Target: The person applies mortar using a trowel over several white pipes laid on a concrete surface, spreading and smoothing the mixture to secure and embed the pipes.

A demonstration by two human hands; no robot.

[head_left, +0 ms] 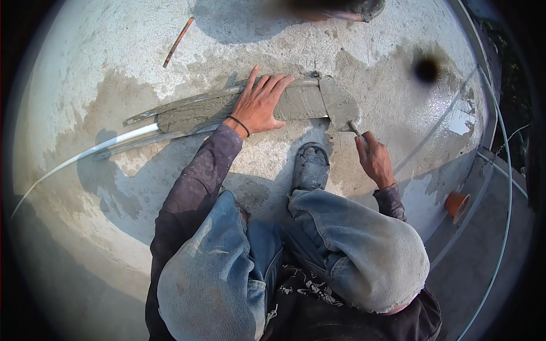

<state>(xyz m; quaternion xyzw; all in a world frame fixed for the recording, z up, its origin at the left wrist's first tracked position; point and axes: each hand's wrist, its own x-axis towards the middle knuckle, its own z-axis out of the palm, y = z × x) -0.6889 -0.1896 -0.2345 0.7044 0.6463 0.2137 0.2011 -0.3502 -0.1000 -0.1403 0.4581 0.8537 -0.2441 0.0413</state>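
A band of wet grey mortar lies across the concrete floor between a long upper strip and a lower strip. Over it my left hand is spread, fingers stretched toward the upper strip, thumb pointing right. The mortar right of that hand looks smoother than on the left. My right hand grips the handle of a trowel; its mortar-smeared blade lies flat at the band's right end. A white pipe runs into the band's left end.
My shoe stands just below the band. A thin reddish-brown stick lies farther off. At the top edge is a partly cut-off, mortar-caked object. To the right are an orange pot and a pale hose along the low wall.
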